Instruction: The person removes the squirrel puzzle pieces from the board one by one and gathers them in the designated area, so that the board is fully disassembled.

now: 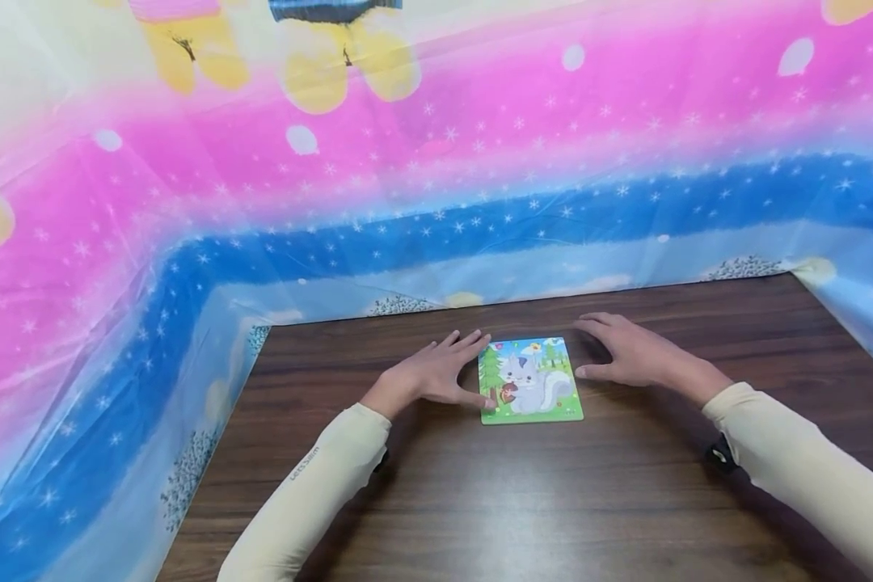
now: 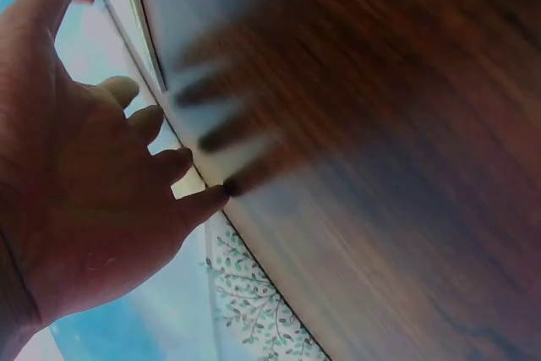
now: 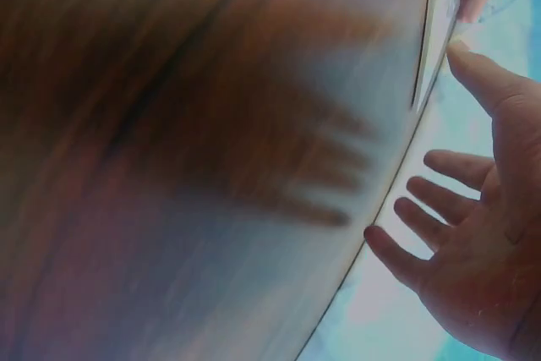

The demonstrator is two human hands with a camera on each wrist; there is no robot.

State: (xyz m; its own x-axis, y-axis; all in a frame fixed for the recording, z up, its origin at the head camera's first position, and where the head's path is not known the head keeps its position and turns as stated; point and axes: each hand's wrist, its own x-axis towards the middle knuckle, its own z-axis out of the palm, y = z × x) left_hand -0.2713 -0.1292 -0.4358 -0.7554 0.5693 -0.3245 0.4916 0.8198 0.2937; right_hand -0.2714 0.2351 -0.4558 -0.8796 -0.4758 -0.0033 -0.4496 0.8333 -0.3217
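Note:
A square picture puzzle [image 1: 531,384] with a grey squirrel holding an acorn lies flat on the dark wooden table [image 1: 553,493]. At its left edge is my left hand [image 1: 436,372], fingers spread, the thumb over the lower left corner and the fingertips by the upper left corner. My right hand [image 1: 629,352] is just off the puzzle's right side, its fingers extended and its thumb near the edge without gripping it. In the left wrist view the left palm [image 2: 93,192] shows with nothing in it. The right palm [image 3: 486,251] likewise holds nothing in the right wrist view.
A printed cloth [image 1: 436,194] in pink, blue and white hangs behind the table and along its sides. Long pale sleeves cover both forearms, with a dark band at the right wrist [image 1: 720,454].

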